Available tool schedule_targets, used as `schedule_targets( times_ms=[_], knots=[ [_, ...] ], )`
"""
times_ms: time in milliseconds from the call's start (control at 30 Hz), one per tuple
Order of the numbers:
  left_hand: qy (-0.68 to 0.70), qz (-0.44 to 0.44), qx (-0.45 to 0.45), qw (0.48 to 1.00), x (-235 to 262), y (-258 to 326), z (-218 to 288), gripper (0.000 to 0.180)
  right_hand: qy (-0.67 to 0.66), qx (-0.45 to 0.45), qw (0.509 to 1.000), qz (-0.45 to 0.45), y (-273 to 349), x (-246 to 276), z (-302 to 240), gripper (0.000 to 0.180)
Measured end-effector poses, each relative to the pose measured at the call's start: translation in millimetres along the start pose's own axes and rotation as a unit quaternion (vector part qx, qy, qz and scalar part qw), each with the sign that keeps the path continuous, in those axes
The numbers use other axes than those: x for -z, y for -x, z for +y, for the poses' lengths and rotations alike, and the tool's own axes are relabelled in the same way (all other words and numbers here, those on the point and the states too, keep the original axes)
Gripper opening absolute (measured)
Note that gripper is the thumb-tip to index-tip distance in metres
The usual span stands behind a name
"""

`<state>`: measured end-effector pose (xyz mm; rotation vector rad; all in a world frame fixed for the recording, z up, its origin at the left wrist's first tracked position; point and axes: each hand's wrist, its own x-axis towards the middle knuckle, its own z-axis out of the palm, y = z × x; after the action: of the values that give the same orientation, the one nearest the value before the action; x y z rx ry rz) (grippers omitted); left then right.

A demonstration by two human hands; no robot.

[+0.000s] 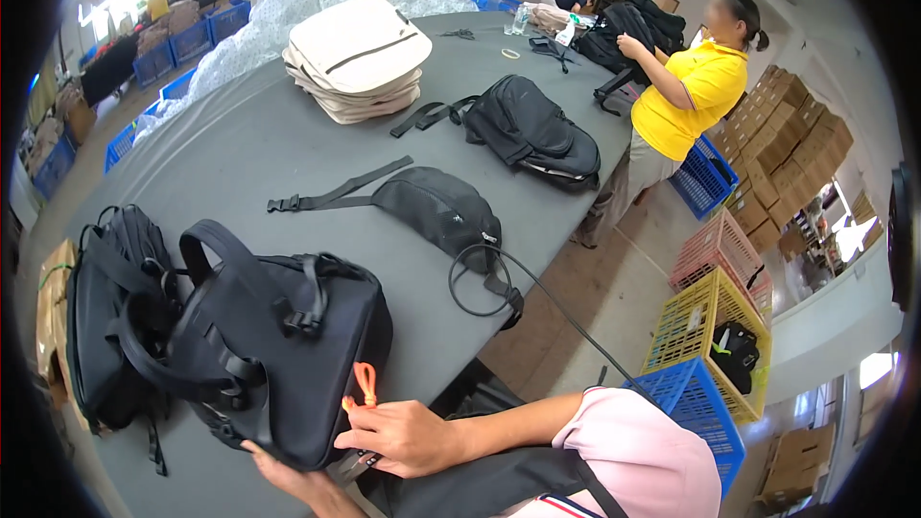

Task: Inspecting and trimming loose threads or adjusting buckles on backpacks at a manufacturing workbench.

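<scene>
A black bag (288,336) with two carry handles and buckled straps stands tilted at the table's near edge. My left hand (283,470) grips its bottom edge, thumb outside and other fingers hidden underneath. Against the bag's near right corner my right hand (408,436) is closed, fingers bent. A small dark metal tool (353,465) shows below its fingers; its exact kind is unclear. Just above the fingers an orange loop (365,382) sticks up; I cannot tell what it is fixed to. Beyond the bag lies a black waist bag (436,206) with its strap spread out.
More black bags (120,307) stand at the left. Farther off are a black backpack (532,129) and a cream bag stack (360,53) on the grey table (230,153). Across it a person in yellow (705,86) handles a black bag. Plastic crates (686,412) line the right.
</scene>
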<state>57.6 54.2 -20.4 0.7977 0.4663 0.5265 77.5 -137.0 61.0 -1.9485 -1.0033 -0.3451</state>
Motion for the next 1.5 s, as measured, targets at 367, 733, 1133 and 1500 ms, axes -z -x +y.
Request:
schedule_targets(
  times_ms=[367,733,1133,1500],
  knots=[
    [-0.058,-0.042,0.151,0.986,-38.1,36.5,-21.7,0.019,0.059,-0.091,0.993,0.055,11.5,3.1,75.2,0.051],
    [-0.551,-0.311,-0.425,0.648,-59.3,20.0,0.3,0.039,0.027,-0.091,0.992,0.083,17.6,2.0,91.3,0.043],
    [-0.433,-0.191,-0.45,0.757,-85.2,3.7,-49.4,0.034,-0.015,-0.182,0.969,0.164,1.2,3.5,86.4,0.021],
    [-0.388,-0.23,-0.427,0.783,-69.0,10.5,-64.2,0.03,-0.186,-0.309,0.928,0.098,25.2,20.1,77.5,0.023]
  ],
)
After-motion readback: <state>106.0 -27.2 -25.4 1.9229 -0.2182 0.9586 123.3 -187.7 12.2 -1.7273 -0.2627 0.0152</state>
